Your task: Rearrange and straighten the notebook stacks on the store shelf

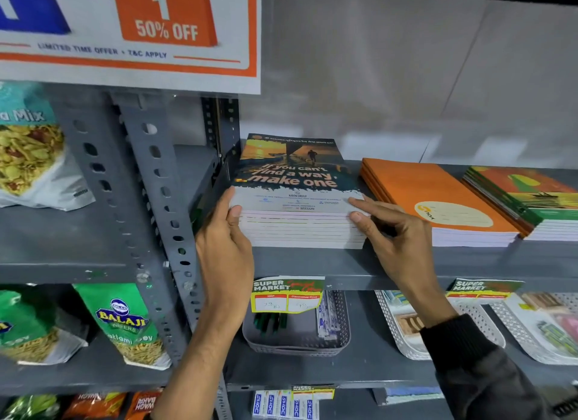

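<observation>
While left hand [223,244] and right hand [391,228] pinch notebook stack [297,197] corners, orange stack [438,197] lies just beside.

Grey metal shelf [344,264], slotted upright post [156,200] at nine o'clock. Three notebook stacks sitting straight on the shelf board: sunset-cover stack [297,197] at centre, close against the post; orange stack [438,197] just beside it at three o'clock, a narrow gap between; green-and-orange stack [531,200] further toward three, touching the orange one and running out of view. Yellow price tag [286,294] clipped to the front lip at six o'clock, another tag [481,288] toward four o'clock.
</observation>
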{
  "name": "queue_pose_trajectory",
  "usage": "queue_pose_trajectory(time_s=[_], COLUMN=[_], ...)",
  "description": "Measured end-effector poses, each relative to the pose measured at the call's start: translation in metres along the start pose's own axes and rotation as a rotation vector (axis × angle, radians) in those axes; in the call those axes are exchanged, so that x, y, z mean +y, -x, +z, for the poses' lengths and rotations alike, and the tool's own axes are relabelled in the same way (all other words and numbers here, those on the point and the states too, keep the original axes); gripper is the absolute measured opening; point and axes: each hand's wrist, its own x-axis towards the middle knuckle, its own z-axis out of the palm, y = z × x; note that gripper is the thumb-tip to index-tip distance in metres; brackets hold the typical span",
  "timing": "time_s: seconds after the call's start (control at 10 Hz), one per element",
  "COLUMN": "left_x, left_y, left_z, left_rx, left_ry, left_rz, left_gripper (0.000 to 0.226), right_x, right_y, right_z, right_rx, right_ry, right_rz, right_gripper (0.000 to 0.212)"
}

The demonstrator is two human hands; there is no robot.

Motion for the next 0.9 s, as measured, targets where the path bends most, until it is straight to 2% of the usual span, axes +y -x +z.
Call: queue_pose_trajectory(time_s=[0.4, 0.7, 0.8, 0.9], left_x=[0.0, -0.006, -0.004, 0.009], left_y=[0.001, 0.0, -0.004, 0.003], left_z=[0.002, 0.006, 0.002, -0.01], left_rx=[0.047, 0.081, -0.01, -0.16], left_ry=[-0.02, -0.113, -0.133, -0.209], left_rz=[-0.015, 0.033, 0.038, 0.014], left_gripper=[0.034, 0.037, 0.034, 0.041], right_x=[-0.002, 0.0, -0.001, -0.011], right_y=[0.001, 0.002, 0.003, 0.008], right_z=[0.001, 0.005, 0.008, 0.001], right_rx=[0.008, 0.016, -0.011, -0.078], right_ry=[0.063, 0.083, 0.176, 0.24], right_rz=[0.025, -0.023, -0.082, -0.083], right_gripper=[0.028, 0.03, 0.036, 0.05])
